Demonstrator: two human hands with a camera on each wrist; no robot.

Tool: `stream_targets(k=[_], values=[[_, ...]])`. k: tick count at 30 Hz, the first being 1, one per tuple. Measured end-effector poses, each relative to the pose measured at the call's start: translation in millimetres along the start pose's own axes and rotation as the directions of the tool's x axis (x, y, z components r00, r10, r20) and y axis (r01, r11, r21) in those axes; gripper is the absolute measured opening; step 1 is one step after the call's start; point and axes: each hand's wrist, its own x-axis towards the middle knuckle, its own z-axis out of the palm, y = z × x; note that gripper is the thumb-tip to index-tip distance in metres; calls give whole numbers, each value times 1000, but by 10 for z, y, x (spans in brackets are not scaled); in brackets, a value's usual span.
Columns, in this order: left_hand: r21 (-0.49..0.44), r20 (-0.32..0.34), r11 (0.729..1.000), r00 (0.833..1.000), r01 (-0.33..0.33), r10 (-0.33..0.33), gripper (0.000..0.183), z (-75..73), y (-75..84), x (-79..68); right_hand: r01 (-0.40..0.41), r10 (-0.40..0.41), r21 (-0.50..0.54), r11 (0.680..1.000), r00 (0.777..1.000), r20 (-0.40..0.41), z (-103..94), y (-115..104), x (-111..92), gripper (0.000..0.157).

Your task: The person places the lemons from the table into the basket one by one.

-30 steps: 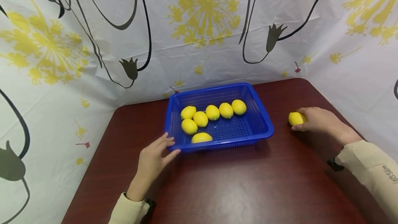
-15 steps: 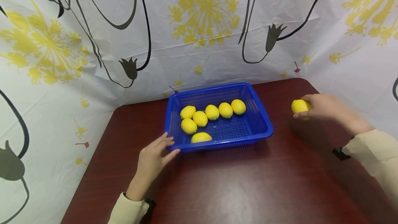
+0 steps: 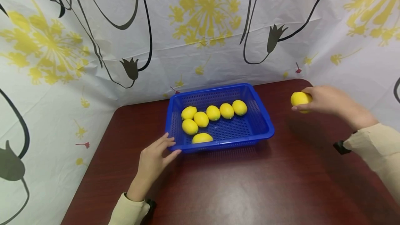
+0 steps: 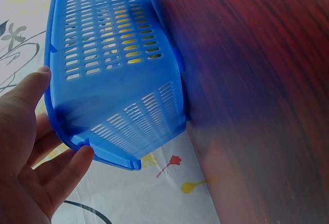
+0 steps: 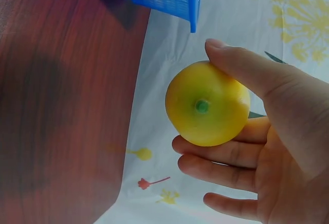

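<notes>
My right hand (image 3: 326, 103) holds a yellow lemon (image 3: 300, 100) above the table, to the right of the blue plastic basket (image 3: 262, 135). In the right wrist view the lemon (image 5: 203, 108) shows its green end, with the thumb on one side and fingers on the other. My left hand (image 3: 152, 160) touches the basket's near left corner, fingers fairly straight and thumb spread. The left wrist view shows these fingertips along the basket rim (image 4: 49, 93). Several lemons lie inside the basket, including one lemon (image 3: 202, 138) partly hidden by the front wall.
The basket stands on a dark red-brown table (image 3: 218, 183) near its far edge. A white cloth (image 3: 206, 61) with yellow and dark flower prints hangs behind the table and at both sides. A dark band (image 3: 342, 147) is at the right wrist.
My right hand has lifted the lemon from the tabletop, going up and away, then shifted slightly left. The left hand, the basket and the lemons in it stay in place.
</notes>
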Motion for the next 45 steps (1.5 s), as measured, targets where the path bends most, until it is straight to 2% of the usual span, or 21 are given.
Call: stream_targets(k=[14, 20, 32, 38, 45], values=[[-4, -6, 1000, 1000, -4, 4, 35, -11, 6, 5, 49, -49, -5, 999, 998, -46, -237, -384, 210, 59], [-8, -10, 1000, 1000, -7, 7, 35, 3, 0, 5, 90, -92, -23, 996, 992, -89, -345, -537, 323, 59], [-6, -9, 1000, 1000, -7, 7, 35, 3, -11, 10, 137, -139, -27, 990, 985, -98, -558, -862, 474, 64], [-11, -16, 1000, 1000, -9, 9, 35, 5, -20, 10, 179, -184, -51, 982, 977, -109, -590, -1074, 581, 61], [-6, -3, 1000, 1000, -12, 12, 36, 4, -12, 8, 229, -236, -80, 970, 967, -96, -574, -1294, 713, 74]])
